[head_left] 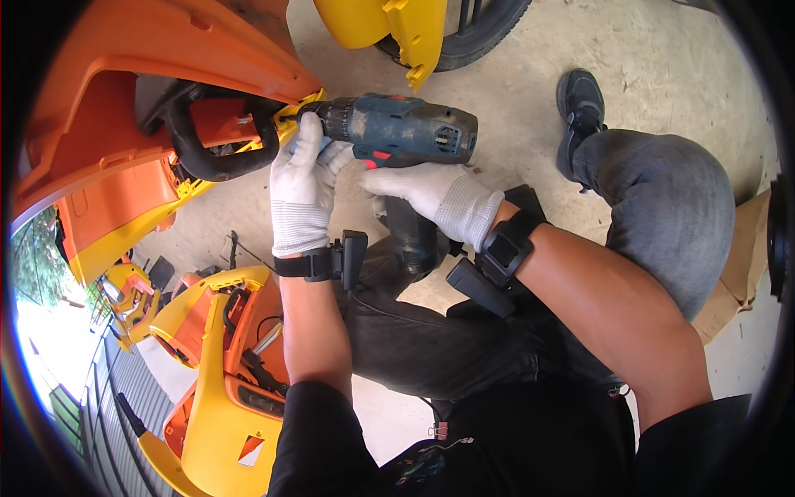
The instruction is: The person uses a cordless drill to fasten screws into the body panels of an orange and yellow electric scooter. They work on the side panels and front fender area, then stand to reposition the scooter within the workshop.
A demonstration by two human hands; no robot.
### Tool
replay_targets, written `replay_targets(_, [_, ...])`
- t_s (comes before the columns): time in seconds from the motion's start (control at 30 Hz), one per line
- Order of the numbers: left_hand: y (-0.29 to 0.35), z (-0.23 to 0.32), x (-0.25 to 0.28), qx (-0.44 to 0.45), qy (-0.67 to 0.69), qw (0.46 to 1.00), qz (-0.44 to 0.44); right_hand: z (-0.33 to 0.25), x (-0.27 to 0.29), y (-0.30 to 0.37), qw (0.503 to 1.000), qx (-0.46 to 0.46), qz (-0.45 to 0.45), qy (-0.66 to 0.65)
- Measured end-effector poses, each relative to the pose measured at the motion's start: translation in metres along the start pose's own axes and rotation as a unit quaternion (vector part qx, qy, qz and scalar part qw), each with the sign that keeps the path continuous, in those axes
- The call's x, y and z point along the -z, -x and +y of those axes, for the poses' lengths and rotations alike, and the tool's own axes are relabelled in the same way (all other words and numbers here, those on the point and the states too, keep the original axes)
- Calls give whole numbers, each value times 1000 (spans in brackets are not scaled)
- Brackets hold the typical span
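A dark blue cordless drill (414,128) with red switches lies level, its black chuck pointing left at the yellow edge (290,109) of a large orange plastic body panel (207,50). My right hand (435,195), in a white knit glove, is wrapped round the drill's grip, with a finger by the trigger. My left hand (302,186), gloved alike, is closed at the front of the chuck, against the panel's edge. What its fingers pinch is hidden, though a bit of blue shows between them. Left of that hand is a black loop-shaped handle (222,171) on the panel.
Yellow and orange vehicle bodies (219,389) stand at lower left. A yellow part (418,37) and a black tyre (489,37) are at the top. A bent leg in grey jeans (662,207) and a dark shoe (582,103) are at right, by a cardboard box (733,273).
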State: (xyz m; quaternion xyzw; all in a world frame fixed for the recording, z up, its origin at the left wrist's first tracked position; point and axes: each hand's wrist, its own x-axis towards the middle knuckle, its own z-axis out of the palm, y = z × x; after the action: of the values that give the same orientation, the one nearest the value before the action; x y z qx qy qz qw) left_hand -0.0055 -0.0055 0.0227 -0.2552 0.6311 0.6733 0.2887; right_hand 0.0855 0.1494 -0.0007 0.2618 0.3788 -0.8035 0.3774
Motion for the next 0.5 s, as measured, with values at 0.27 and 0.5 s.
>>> replay_targets(0.27, [-3,0,-1,-3,16,1000,1,-6,6,0,999,47,10,25])
replay_targets(0.5, [-5,-2,2,-3,31,1000,-1,-2,10,-6,995,73,27,61])
